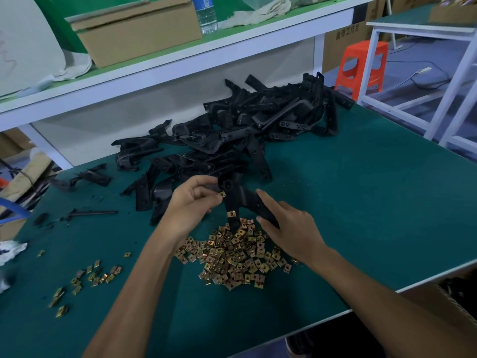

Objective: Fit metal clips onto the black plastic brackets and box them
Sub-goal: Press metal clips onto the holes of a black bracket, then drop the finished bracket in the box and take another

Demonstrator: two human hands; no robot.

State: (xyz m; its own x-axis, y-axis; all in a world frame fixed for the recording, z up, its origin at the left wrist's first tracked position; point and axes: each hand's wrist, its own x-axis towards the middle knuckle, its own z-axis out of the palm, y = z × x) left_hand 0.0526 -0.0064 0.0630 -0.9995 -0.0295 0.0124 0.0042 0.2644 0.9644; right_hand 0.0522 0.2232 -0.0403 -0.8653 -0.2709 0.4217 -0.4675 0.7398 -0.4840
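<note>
The green table (361, 202) carries everything. Beyond both hands sprawls the heap of black brackets (245, 130), loose and interlocked. Between the hands, lifted off the mat, is the held bracket (240, 197), a forked piece with one leg pointing down toward the clip pile (232, 257), which lies just under and between the wrists. A thinner scatter of clips (95, 276) sits well out to the left of the left forearm.

The right hand (289, 228) grips the bracket's right arm, fingers curled under it and forefinger laid along the top. The left hand (191, 202) pinches a loose clip (222, 194) at the bracket's left end; the fingers hide most of it, so it is probably only part-way on. A fitted clip (231, 213) already sits on the downward leg.

The bracket looks light and rigid, with matte faces that give a fair grip; it is best held by a bare arm close to the tab being worked, so the push does not twist it. The clips are small, springy and sharp-edged, and best pinched by their flat sides.
</note>
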